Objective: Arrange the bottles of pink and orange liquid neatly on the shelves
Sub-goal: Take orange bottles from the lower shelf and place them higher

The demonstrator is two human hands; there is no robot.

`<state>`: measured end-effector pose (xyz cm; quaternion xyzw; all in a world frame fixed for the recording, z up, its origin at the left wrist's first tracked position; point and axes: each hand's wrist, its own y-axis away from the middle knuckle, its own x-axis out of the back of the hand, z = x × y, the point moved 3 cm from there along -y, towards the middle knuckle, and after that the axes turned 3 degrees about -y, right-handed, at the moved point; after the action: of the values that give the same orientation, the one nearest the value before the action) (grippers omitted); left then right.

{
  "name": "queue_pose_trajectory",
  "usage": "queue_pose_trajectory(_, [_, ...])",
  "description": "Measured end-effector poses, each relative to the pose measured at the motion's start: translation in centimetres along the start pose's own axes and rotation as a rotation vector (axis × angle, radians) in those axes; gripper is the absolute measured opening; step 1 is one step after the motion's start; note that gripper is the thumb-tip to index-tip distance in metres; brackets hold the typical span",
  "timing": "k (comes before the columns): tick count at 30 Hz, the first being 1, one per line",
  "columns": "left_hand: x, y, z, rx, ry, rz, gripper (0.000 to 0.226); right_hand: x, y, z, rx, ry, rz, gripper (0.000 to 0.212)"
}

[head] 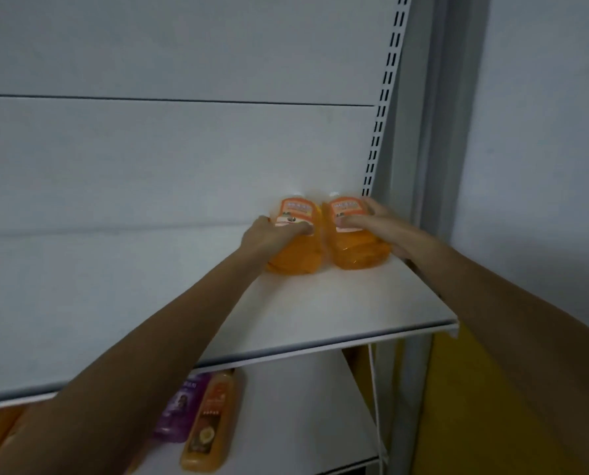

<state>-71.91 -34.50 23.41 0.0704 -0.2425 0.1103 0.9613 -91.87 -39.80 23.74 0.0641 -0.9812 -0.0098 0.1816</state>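
Two bottles of orange liquid stand side by side at the back right of the upper white shelf [337, 313], against the back panel. My left hand [272, 234] grips the left orange bottle [298, 258] across its label. My right hand [375, 224] wraps the right orange bottle [358, 255] from its right side. Both bottles are upright with white caps and orange-and-white labels, and they touch each other.
On the lower shelf [303, 423] lie a purple bottle [180, 409] and an orange-brown bottle [209, 423]. A slotted upright [383, 108] and grey frame bound the shelf on the right. A white cord [375, 399] hangs below; a yellow surface [474, 423] sits at the lower right.
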Motion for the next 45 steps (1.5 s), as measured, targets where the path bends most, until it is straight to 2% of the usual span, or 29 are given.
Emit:
queue_pose_trajectory(2, [-1.0,0.2,0.6,0.035,-0.062,0.036,0.07,0.1,-0.6,0.4,-0.039,0.095,-0.024,0.064])
queue_pose_trajectory(5, [-1.8,0.6,1.4,0.032,-0.259,0.143,0.073,0.9,-0.9,0.1,-0.003,0.488,0.06,0.069])
queue_pose_trajectory(9, [-2.0,0.2,0.9,0.016,-0.285,0.09,0.074,0.9,0.4,0.0,-0.029,0.318,-0.056,0.053])
queue_pose_trajectory(10, [-1.6,0.4,0.8,0.001,-0.306,0.101,0.075,0.9,0.7,-0.4,0.007,0.35,-0.009,0.056])
queue_pose_trajectory(13, [1.0,1.7,0.7,-0.077,-0.339,0.142,0.073,0.0,1.3,-3.7,0.201,0.4,0.207,0.082])
queue_pose_trajectory(15, [4.3,3.1,-0.4,-0.148,-0.33,0.173,0.066,-2.6,2.0,-6.8,0.32,0.355,0.202,0.083])
queue_pose_trajectory(20, [15.5,8.2,-6.0,-0.177,-0.418,0.399,0.053,-15.7,4.8,-14.0,0.56,0.367,0.057,0.073])
queue_pose_trajectory(27, [32.9,21.0,-17.7,0.065,-0.455,0.825,0.05,-37.4,14.1,-19.9,0.789,0.271,-0.303,0.062])
queue_pose_trajectory(32, [41.8,31.1,-24.7,0.227,-0.444,0.966,0.034,-50.8,23.0,-23.0,0.925,0.175,-0.565,0.064])
queue_pose_trajectory(39, [49.0,40.1,-33.1,0.423,-0.418,1.14,0.035,-64.8,32.7,-24.4,1.035,0.07,-0.803,0.055])
queue_pose_trajectory(42, [51.5,42.1,-36.8,0.499,-0.4,1.193,0.033,-70.4,35.6,-23.7,1.023,0.054,-0.935,0.048])
queue_pose_trajectory(45, [54.8,42.7,-40.8,0.554,-0.396,1.195,0.035,-76.5,36.4,-22.5,0.966,0.051,-1.01,0.049])
